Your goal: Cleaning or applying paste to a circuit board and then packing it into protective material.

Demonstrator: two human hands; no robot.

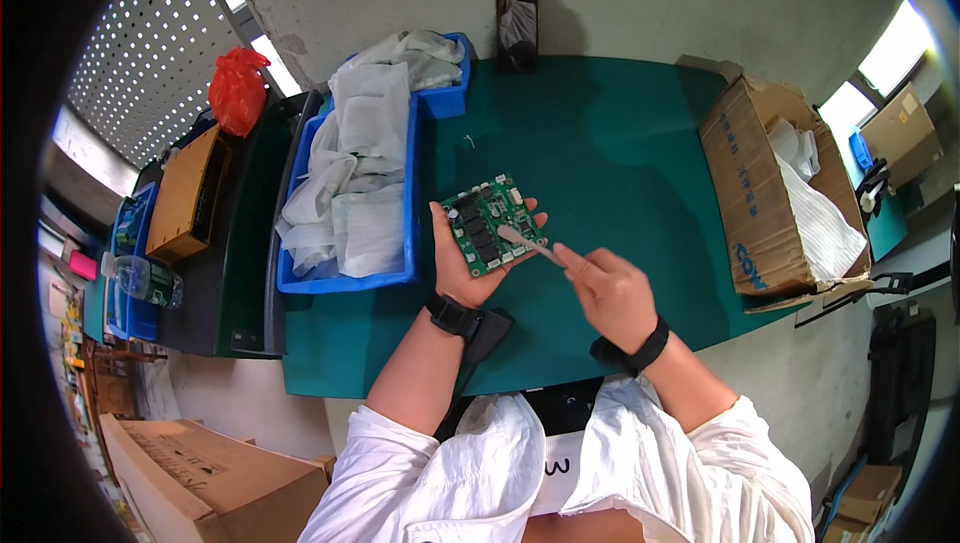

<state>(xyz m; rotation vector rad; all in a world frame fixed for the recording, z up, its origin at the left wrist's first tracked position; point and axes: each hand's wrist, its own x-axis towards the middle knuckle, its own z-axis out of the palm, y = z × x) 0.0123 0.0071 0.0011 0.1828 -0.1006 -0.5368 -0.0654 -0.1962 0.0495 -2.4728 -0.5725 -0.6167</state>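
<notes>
A green circuit board [495,221] with black relay-like blocks, white connectors and small parts lies tilted in my left hand [462,265]. The fingers of that hand curl round its underside and far edge. My right hand [612,295] pinches the handle of a small pale brush [524,240], which looks like a toothbrush. The brush head is over the right half of the board, at or just above its parts; bristles are hidden from this side. Both wrists wear black bands.
Blue bins [412,213] of white wrapped packets stand at the left of the green table [600,123]. An open cardboard box [735,193] with white wrapping sits on the right. A small dark box [517,38] is at the far edge. A plastic bottle [145,280] lies further left.
</notes>
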